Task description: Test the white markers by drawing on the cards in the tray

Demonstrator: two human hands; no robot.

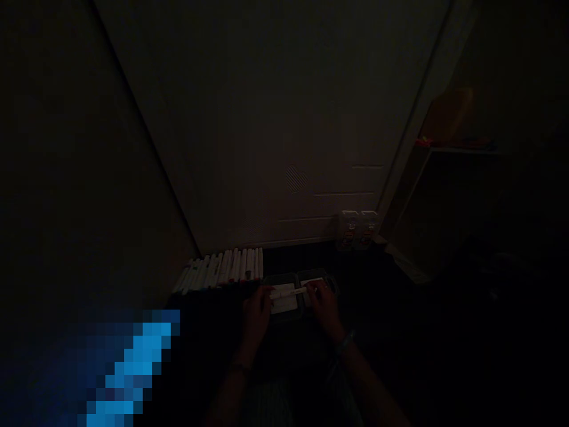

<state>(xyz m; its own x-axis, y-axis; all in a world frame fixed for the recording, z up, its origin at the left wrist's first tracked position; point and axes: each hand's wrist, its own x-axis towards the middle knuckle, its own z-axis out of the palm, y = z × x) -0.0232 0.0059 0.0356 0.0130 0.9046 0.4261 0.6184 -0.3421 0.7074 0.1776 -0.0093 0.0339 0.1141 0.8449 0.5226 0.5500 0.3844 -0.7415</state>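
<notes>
The light is very dim. A white marker lies level between my two hands, pinched near its ends. My left hand has its fingers closed on the left end. The right end is between the fingers of my right hand. Beneath the marker sits an open clear plastic case in two halves, with white sheets or cards inside. To the left of the case, a row of white markers lies side by side on the dark surface.
Two clear plastic boxes with handles stand against the back panel, which bears a striped heart. On the right is a shelf unit with an orange object on top. A blurred bright blue shape glows at lower left.
</notes>
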